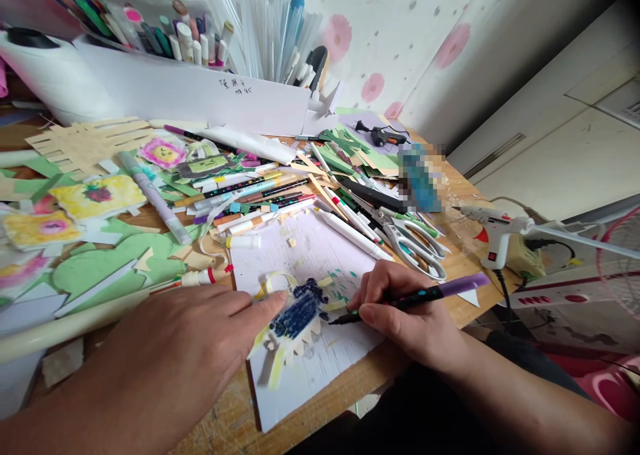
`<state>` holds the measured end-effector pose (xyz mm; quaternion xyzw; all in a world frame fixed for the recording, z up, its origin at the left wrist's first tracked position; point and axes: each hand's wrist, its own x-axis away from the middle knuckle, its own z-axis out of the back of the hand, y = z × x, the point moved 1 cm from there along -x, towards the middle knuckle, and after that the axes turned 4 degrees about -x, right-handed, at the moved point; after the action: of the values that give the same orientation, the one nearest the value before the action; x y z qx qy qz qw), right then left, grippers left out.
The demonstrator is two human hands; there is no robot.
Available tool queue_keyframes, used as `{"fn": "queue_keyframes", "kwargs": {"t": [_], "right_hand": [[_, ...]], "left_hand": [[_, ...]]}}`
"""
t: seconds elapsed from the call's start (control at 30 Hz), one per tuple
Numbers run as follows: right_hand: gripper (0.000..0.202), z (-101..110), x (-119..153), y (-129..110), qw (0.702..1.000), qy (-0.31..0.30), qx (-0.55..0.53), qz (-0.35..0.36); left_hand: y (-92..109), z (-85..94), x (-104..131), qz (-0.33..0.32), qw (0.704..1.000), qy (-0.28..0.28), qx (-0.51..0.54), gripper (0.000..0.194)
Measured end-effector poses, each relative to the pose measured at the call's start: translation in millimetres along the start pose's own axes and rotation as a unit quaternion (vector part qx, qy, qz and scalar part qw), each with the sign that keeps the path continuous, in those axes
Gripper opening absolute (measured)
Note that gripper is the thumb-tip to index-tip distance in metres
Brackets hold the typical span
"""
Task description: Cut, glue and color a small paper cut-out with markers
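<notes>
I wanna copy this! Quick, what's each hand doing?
Left hand: finger at the blue piece; can't tell if gripping.
Right hand: closed, holding a pen.

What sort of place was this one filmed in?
Probably a home or small craft workspace: a wooden table strewn with markers and paper scraps, scissors among them, and a white glue gun at its right side.
</notes>
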<state>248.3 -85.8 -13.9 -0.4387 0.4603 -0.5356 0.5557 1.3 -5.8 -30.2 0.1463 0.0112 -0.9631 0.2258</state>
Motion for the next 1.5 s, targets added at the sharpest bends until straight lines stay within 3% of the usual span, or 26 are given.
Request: {"fn": "queue_keyframes", "kwargs": {"t": [0.43, 0.63, 1.0, 1.5], "right_hand": [[0.017, -6, 2, -5, 0.999, -0.026, 0.025, 0.007], [0.017, -8, 8, -5, 0.998, -0.007, 0.052, 0.031], [0.016, -11, 8, -5, 0.998, -0.012, 0.048, 0.043], [0.016, -13, 8, -5, 0.998, -0.018, 0.037, 0.044]], "left_hand": [[2, 3.4, -1, -0.002, 1.0, 0.003, -0.009, 0.05], [2, 2.3, -1, -0.001, 1.0, -0.012, -0.007, 0.05], [-1, 4.1, -4, -0.029, 0.999, 0.03, -0.024, 0.047], [4, 7.7, -5, -0.023, 0.999, 0.005, -0.033, 0.048]]}}
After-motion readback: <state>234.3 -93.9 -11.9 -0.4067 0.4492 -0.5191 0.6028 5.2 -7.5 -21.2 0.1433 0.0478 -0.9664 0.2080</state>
